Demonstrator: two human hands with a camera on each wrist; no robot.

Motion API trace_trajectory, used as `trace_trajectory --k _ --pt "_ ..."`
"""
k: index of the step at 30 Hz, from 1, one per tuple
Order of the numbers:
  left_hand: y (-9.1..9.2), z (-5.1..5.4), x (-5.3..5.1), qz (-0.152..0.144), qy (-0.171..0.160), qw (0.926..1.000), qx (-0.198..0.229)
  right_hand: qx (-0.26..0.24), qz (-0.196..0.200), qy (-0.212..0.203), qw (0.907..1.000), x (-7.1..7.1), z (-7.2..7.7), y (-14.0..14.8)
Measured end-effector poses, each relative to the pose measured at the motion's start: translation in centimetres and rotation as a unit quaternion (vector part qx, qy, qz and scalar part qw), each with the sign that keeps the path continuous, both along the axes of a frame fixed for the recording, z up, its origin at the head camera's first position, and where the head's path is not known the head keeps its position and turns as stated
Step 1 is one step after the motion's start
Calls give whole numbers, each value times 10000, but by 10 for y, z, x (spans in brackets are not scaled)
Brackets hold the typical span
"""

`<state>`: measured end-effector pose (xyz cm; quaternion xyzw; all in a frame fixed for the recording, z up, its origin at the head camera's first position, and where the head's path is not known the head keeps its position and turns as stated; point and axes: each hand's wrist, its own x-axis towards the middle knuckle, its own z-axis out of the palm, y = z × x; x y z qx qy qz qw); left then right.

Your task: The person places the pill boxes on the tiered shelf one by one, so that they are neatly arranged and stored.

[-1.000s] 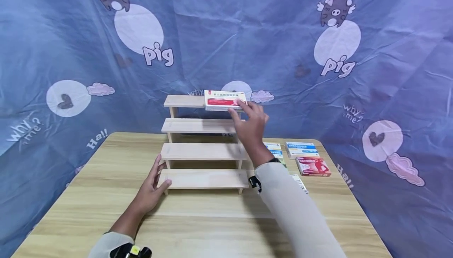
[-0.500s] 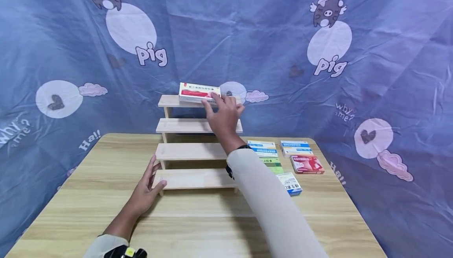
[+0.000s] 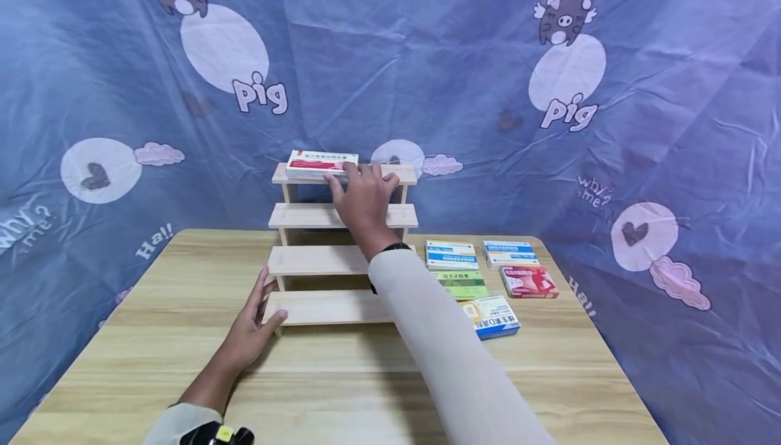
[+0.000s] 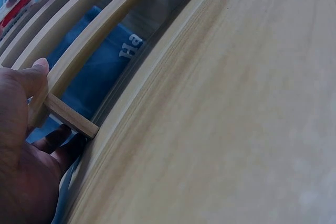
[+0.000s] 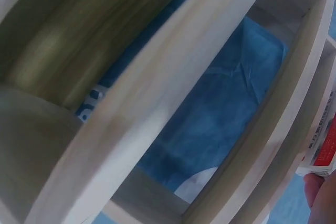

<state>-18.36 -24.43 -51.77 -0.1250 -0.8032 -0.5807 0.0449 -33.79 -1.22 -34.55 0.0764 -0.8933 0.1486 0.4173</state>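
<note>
At the near side of the table [image 3: 329, 384], the left sleeve [image 3: 183, 424] comes in with a black device [image 3: 198, 433] at its cuff, and the right sleeve [image 3: 445, 336] reaches forward from the lower right. Beyond, the left hand [image 3: 249, 333] grips the lower left end of the rack [image 3: 329, 308]: the thumb lies on the lowest shelf, the fingers behind its leg, as the left wrist view shows.

Right of the rack lie five boxes, all flat. Nearest is the vitamin box [image 3: 499, 319], white and blue, set at a slant and partly hidden by the right sleeve. Just behind it is the green box [image 3: 466, 285]; to the right of that, the red box [image 3: 529, 282]. Farthest of these are two white-and-blue boxes side by side, one on the left [image 3: 451, 256], one on the right [image 3: 511, 254].

Over the upper shelves, the right hand [image 3: 363, 197] grasps the capsule box [image 3: 317, 162], white with red, by its right end between thumb and fingers. The box is at the left part of the top shelf, its length along it; the right wrist view catches only its end. Behind hangs a blue cloth [image 3: 342, 79] printed with pigs.
</note>
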Motion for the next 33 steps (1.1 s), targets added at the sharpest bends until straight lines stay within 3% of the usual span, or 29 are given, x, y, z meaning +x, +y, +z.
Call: trace_trajectory --k 9,17,33 --pt "0 -3 -1 -20 78 10000 -16 383 -438 -619 9964 -3 -3 -13" --pt "-3 -5 -1 -18 54 10000 4 288 -591 -767 9949 -5 -4 -18" --pt "-1 -8 -4 -14 -5 10000 21 -74 -21 -640 9979 11 -8 6"
